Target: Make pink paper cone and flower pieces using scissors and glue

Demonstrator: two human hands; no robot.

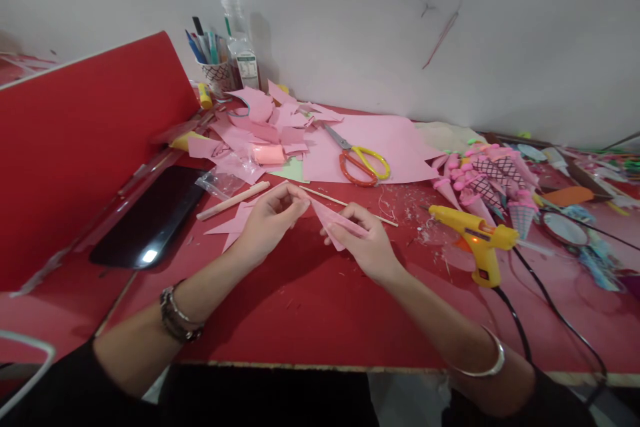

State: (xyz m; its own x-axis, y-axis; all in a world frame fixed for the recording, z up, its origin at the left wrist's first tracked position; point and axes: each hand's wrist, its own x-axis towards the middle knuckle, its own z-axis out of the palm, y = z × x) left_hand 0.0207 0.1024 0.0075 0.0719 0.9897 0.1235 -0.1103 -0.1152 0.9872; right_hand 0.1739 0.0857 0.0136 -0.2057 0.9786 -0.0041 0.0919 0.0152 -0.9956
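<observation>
Fingers [299, 204] of left hand [267, 221] and right hand [369, 248] pinching pink paper piece [326, 213]; thin stick [385, 219] just beyond, glue gun [480, 240] off right.

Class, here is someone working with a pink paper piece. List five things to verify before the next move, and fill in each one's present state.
1. Both hands grip the paper: left hand and right hand each pinch the pink paper piece with their fingers. Ok.
2. Glue gun is close by: it stands on the red table, right of the right hand. Ok.
3. Glue gun is hot: an orange light glows on it, but heat does not show. Cannot tell.
4. Cord is free of the right forearm: it runs close beside it. Cannot tell.
5. Scissors are away from the hands: they lie on the pink sheet. Ok.
</observation>
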